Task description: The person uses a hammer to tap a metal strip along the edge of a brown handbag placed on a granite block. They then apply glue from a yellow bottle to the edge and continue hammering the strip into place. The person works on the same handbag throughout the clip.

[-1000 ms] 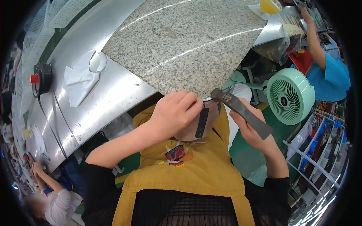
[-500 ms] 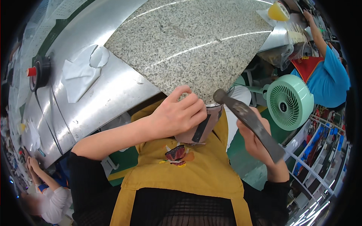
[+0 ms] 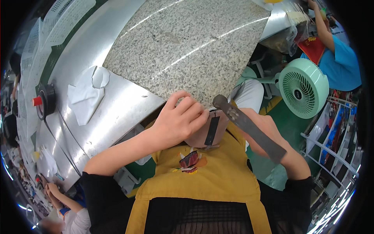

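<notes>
At the near edge of a speckled grey stone slab (image 3: 187, 54), my left hand (image 3: 179, 119) is closed on a small mauve pouch (image 3: 214, 130) with a black strip down its side. The upper rim of the pouch lies against the slab's edge, partly hidden by my fingers. My right hand (image 3: 263, 126) is wrapped round a dark metal hammer (image 3: 253, 130), its handle hidden behind the long head. The rounded striking end is just above the slab's edge, close to the pouch's top corner; whether it touches cannot be told.
A steel table (image 3: 117, 93) carries a white sheet (image 3: 85, 99) and a black round device (image 3: 46, 102) with a red knob and cord. To the right stands a green fan (image 3: 304, 87). A person in a blue shirt (image 3: 341, 60) works beyond; another person's hands (image 3: 52, 191) show at lower left.
The hammer's rounded end has shifted slightly left and my right hand has risen a little. The fan and steel table have shifted in view as my head moved. My left hand keeps its hold.
</notes>
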